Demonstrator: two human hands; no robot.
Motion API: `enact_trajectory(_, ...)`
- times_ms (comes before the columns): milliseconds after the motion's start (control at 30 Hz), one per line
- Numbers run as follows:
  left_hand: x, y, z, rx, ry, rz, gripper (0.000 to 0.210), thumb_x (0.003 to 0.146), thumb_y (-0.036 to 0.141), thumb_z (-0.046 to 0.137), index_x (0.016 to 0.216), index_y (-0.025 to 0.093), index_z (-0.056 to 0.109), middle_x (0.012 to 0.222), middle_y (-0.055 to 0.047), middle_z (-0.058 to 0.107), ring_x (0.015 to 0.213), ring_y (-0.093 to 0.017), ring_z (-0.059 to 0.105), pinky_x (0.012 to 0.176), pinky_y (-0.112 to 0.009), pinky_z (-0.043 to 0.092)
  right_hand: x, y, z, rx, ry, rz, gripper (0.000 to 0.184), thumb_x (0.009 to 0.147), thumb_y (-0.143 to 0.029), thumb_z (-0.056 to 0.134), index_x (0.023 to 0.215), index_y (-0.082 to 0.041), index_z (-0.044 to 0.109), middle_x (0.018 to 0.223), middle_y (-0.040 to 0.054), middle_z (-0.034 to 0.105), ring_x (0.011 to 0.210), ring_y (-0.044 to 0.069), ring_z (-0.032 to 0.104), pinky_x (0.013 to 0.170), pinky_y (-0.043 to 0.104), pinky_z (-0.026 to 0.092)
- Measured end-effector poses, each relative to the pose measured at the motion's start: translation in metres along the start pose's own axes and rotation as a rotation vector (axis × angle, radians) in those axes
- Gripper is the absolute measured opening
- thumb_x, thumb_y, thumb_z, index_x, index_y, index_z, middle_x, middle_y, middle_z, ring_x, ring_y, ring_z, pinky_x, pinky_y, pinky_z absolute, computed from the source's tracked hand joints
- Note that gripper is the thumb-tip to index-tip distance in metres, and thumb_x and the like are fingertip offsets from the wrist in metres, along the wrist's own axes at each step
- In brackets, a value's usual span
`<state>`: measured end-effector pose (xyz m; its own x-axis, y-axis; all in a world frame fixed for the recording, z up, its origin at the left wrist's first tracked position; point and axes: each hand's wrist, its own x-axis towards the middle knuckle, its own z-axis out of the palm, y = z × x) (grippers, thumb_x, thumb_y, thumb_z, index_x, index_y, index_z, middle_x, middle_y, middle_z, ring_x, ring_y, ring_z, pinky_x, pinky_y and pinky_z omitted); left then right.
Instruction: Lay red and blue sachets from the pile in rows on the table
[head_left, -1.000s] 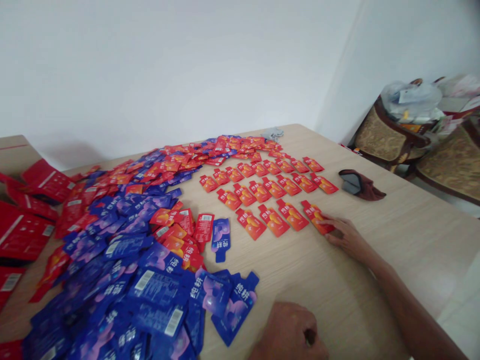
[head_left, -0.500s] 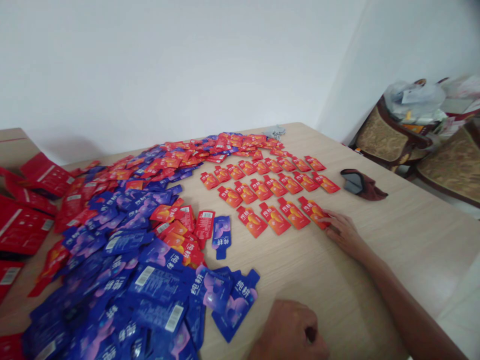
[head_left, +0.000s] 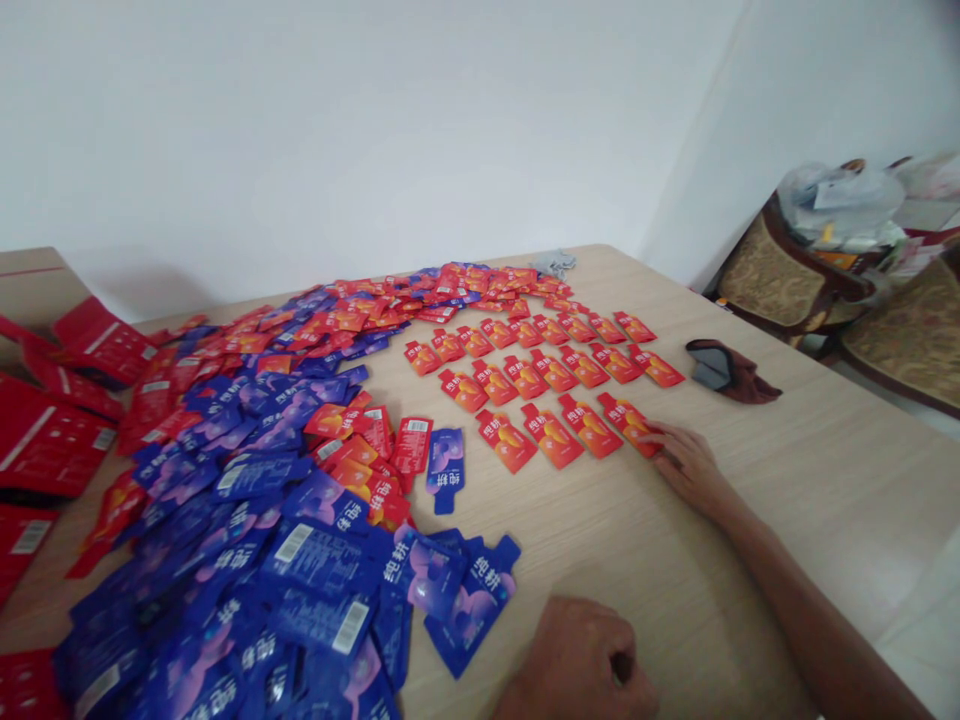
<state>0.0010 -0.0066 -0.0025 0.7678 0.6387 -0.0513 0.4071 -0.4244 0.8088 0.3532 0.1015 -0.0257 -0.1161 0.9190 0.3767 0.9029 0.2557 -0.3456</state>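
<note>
Right hand (head_left: pixel 686 462): fingertips on a red pouch (head_left: pixel 624 420); cannot tell whether they pinch it.
Left hand (head_left: pixel 574 655): curled into a fist, nearer, further left.
Red pouch: flat on the worktop (head_left: pixel 825 480), right end of the near row (head_left: pixel 553 436).
Neat spacing: best with light fingertips, neck angled like the row's, gaps even.

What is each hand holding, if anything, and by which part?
Right hand touches a red pouch at its lower end; whether it grips cannot be told. Left hand is curled, nothing visible inside.
</note>
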Motion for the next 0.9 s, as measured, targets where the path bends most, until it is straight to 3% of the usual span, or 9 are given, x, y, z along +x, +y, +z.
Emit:
enact_trajectory(400,0.003,0.008,-0.01,0.12,-0.066,0.044,0.021,0.073,0.031,0.075,0.065,0.021,0.059,0.064,0.003,0.07,0.059,-0.012,0.06,0.057,-0.024,0.037,-0.001,0.004,0.0,-0.008,0.022,-0.033,0.033,0.097,-0.032,0.051,0.126,-0.024,0.065,0.143,0.0125,0.066,0.131,0.032,0.062,0.112,0.055,0.042)
enact_trajectory(533,0.003,0.01,-0.012,0.155,-0.063,0.076,0.021,0.076,0.034,0.075,0.068,0.021,0.061,0.068,0.003,0.075,0.063,-0.013,0.064,0.056,-0.024,0.039,0.001,-0.014,-0.01,-0.005,0.157,-0.012,0.026,0.097,-0.034,0.053,0.116,-0.026,0.069,0.147,0.0127,0.063,0.133,0.036,0.06,0.115,0.061,0.039)
enact_trajectory(633,0.003,0.011,-0.012,0.177,-0.05,0.11,0.022,0.076,0.036,0.076,0.068,0.021,0.061,0.069,0.003,0.075,0.062,-0.012,0.065,0.054,-0.023,0.039,0.007,-0.055,-0.018,0.044,0.326,0.001,0.017,0.095,-0.033,0.061,0.109,-0.029,0.072,0.138,0.0115,0.068,0.126,0.037,0.064,0.115,0.061,0.042)
enact_trajectory(700,0.002,0.011,-0.012,0.194,-0.047,0.109,0.022,0.077,0.036,0.076,0.069,0.021,0.062,0.069,0.003,0.075,0.062,-0.012,0.066,0.053,-0.023,0.039,0.018,-0.094,-0.021,0.122,0.338,-0.031,0.019,0.094,-0.032,0.066,0.112,-0.032,0.073,0.129,0.0099,0.072,0.121,0.036,0.066,0.111,0.058,0.048)
enact_trajectory(800,0.002,0.011,-0.011,0.215,-0.043,0.106,0.024,0.079,0.041,0.077,0.07,0.021,0.065,0.071,0.003,0.077,0.065,-0.015,0.069,0.053,-0.025,0.04,0.045,-0.162,-0.02,0.226,0.174,-0.159,0.026,0.094,-0.035,0.068,0.12,-0.036,0.073,0.119,0.0069,0.076,0.116,0.034,0.069,0.107,0.055,0.053)
enact_trajectory(900,0.002,0.009,-0.011,0.2,-0.039,0.114,0.029,0.082,0.048,0.079,0.072,0.022,0.069,0.071,0.003,0.078,0.067,-0.016,0.071,0.055,-0.026,0.041,0.083,-0.225,-0.012,0.258,-0.042,-0.287,0.035,0.097,-0.042,0.068,0.131,-0.037,0.071,0.126,0.0055,0.075,0.12,0.034,0.067,0.11,0.056,0.052)
